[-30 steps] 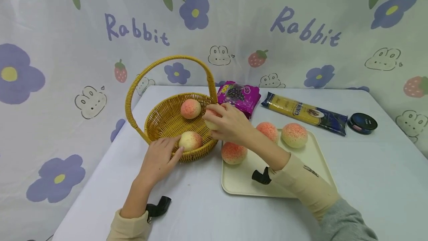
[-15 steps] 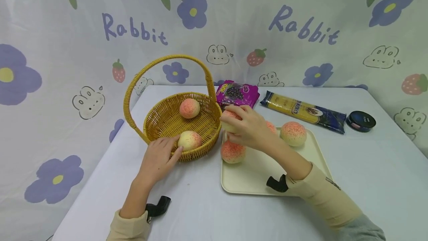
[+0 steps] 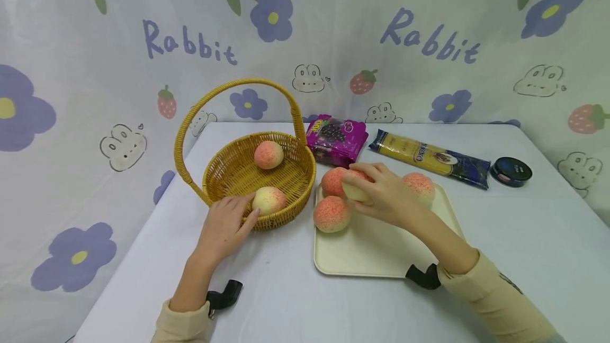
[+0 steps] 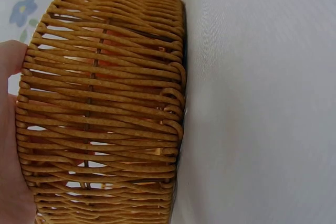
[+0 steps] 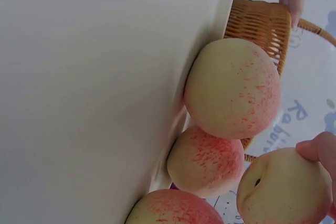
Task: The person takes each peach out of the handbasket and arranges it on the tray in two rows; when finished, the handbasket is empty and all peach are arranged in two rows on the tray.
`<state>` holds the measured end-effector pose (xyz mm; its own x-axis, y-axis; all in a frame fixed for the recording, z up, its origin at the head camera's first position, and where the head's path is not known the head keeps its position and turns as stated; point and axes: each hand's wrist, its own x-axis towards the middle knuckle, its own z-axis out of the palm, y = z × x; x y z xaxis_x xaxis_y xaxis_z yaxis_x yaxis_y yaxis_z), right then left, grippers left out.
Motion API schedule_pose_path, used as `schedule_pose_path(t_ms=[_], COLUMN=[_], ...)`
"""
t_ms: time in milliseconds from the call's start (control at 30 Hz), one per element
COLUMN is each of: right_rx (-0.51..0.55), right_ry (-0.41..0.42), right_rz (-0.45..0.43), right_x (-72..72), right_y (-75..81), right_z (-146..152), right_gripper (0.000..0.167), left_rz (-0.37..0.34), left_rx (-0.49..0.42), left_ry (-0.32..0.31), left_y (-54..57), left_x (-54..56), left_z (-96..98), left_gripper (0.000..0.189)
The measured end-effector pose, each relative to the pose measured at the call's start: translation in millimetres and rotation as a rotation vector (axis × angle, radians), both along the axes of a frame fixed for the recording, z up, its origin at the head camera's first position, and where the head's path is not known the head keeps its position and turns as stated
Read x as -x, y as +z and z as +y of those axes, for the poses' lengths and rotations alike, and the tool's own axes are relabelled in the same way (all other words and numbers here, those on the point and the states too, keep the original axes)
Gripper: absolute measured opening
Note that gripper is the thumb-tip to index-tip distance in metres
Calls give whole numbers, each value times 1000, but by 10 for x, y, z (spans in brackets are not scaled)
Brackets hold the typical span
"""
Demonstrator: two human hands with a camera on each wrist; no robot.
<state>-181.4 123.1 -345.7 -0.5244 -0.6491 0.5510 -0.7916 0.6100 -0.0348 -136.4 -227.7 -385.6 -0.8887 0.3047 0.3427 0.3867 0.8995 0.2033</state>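
Observation:
My right hand (image 3: pixel 386 195) holds a pale peach with a pink blush (image 3: pixel 355 190) over the tray; the right wrist view shows this held peach (image 5: pixel 283 187) with its stem hollow facing the camera. Below and around it, a peach (image 3: pixel 332 214) lies at the tray's left side, a second (image 3: pixel 333 181) just behind it, and another (image 3: pixel 419 187) farther right, partly behind my hand. My left hand (image 3: pixel 226 226) grips the front-left rim of a yellow wicker basket (image 3: pixel 305 195). Inside the basket are two peaches, one at the back (image 3: pixel 269 154) and one near my fingers (image 3: pixel 269 200).
The cream tray (image 3: pixel 352 258) lies right of the basket. The basket's tall handle (image 3: pixel 238 84) arches above it. Behind the tray are a purple grape-print packet (image 3: pixel 335 139), a blue and yellow pasta packet (image 3: pixel 429 159) and a round black tin (image 3: pixel 511 171). A printed curtain hangs behind the table.
My right hand has carried its peach from over the basket's right side to the right, over the tray. My left hand stays on the basket rim.

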Motion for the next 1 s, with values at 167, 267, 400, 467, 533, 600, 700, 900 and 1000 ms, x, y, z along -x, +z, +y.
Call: schedule_pose_path(t_ms=[167,267,400,467,533,600,700,900,1000], right_rx=[-20,-44,-89,-106,-113,-110,-88,-103,-140], right_ry=[-1,18,35,25,21,27,52,36,23], right_rz=[-38,-55,-62,-71,-75,-76,-55,-98,-135], right_x=[-62,-95,-122,-138,-151,-156,-153,-165,-177], right_y=[-10,-23,-65,-88,-111,-137,-168,-210,-226], right_z=[73,88,82,77,78,78,89,100,108], right_gripper=[54,53,50,49,50,50,50,52,55], left_rz=[-1,1,-1,-4,-6,-4,-2,0,3], left_rx=[-1,-5,-2,-1,0,1,3,3,-2], left_ry=[-2,-1,0,0,0,1,2,6,4], left_y=[3,5,-3,-5,-7,-10,-17,-23,-22], left_x=[-8,-15,-13,-9,-4,-1,2,10,9], left_z=[0,-6,-11,-9,-8,-10,-15,-15,-14], left_gripper=[50,50,50,51,51,51,50,51,50])
